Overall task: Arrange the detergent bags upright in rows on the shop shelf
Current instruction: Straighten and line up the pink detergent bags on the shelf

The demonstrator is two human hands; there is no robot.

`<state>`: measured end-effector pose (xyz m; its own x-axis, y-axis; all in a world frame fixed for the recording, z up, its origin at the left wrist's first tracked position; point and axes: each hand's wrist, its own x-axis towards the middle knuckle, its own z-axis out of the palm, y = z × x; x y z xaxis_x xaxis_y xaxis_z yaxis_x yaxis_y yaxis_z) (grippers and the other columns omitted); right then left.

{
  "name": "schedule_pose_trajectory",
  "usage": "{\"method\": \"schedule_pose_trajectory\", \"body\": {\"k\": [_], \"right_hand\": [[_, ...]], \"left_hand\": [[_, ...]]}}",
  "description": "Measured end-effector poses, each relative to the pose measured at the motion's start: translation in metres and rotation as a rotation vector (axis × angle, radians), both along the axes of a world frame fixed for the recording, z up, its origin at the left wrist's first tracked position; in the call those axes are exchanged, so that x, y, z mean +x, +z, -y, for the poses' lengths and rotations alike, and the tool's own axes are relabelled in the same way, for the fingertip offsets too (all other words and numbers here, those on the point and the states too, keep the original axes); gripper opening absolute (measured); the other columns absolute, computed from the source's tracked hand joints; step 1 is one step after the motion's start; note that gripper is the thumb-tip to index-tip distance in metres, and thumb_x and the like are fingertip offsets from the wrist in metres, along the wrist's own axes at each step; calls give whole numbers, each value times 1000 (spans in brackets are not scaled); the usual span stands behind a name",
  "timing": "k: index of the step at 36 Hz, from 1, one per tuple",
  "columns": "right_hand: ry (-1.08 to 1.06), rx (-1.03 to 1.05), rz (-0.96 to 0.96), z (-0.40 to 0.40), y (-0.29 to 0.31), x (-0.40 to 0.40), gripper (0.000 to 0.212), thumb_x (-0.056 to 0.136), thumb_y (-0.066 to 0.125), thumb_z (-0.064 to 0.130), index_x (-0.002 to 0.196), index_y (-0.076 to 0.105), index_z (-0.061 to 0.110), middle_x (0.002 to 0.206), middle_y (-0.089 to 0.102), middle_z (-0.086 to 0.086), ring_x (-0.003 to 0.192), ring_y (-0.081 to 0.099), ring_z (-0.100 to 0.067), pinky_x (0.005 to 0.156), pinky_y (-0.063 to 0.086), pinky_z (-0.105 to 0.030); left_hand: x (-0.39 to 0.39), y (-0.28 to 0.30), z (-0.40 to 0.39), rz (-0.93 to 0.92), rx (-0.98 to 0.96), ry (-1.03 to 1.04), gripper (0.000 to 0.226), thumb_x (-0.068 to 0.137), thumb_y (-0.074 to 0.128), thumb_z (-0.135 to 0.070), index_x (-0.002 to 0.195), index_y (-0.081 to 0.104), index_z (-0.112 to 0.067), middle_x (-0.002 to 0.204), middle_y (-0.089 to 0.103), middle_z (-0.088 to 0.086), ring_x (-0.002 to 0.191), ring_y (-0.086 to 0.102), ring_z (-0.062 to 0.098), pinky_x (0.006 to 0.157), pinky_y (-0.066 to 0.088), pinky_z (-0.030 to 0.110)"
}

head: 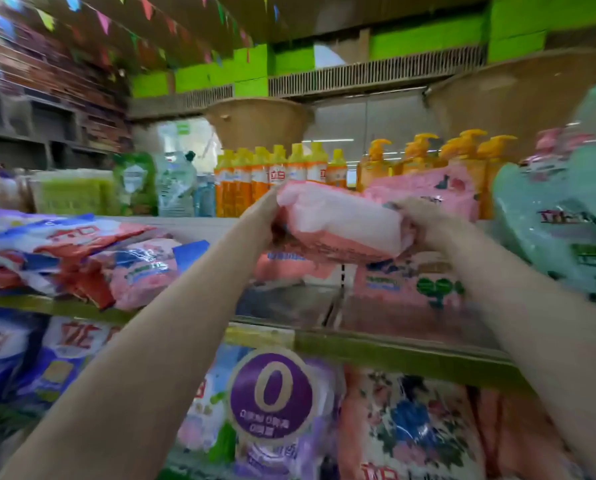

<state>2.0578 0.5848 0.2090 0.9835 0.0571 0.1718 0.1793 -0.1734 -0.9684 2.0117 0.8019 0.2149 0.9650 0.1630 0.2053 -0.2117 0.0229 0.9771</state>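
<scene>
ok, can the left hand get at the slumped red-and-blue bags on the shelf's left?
Probably not yet: the left hand grips the pink bag along with the right hand. Otherwise the path to the red-and-blue bags looks unobstructed.

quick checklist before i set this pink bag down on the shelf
1. Both hands on the bag: ok. The left hand and right hand grip opposite ends of the pink detergent bag.
2. Bag upright: not ok. It is held lying sideways.
3. Free spot on the shelf: ok. Bare metal shows below the bag.
4. Neighbours standing: not ok. The red and blue bags on the left lie flat in a heap.
5. Pink bags on the right upright: cannot tell, blurred.
6. Clearance from the green bag: ok, it is apart from the right hand.
</scene>
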Motion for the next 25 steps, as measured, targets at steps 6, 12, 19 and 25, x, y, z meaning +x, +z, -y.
{"method": "schedule_pose_trajectory", "body": {"k": [6,12,19,25], "right_hand": [[142,275,209,47,-11,-18,4,84,57,8,84,55,11,43,54,5,35,50,-7,31,34,-11],[34,234,361,78,-28,-12,34,73,65,-13,99,56,7,84,67,-3,78,67,-20,62,54,-26],[-65,-23,210,118,-77,2,57,64,75,-7,116,55,6,93,72,-1,82,68,-11,70,54,-22],[-174,-116,103,134,-94,15,64,65,82,13,122,54,8,111,66,-9,100,63,-22,94,49,-38]], "left_hand": [[7,12,30,114,102,-261,33,59,75,-24,89,65,-16,76,69,1,64,63,13,70,55,24],[26,-6,53,331,296,-211,41,77,46,29,94,51,-8,68,61,-2,61,59,8,58,51,27],[71,-56,89,179,609,-226,21,88,49,13,103,52,-1,92,53,6,83,53,14,66,45,20],[101,-77,98,119,531,-273,40,80,62,11,110,49,-12,97,55,7,94,52,22,74,49,27]]}}
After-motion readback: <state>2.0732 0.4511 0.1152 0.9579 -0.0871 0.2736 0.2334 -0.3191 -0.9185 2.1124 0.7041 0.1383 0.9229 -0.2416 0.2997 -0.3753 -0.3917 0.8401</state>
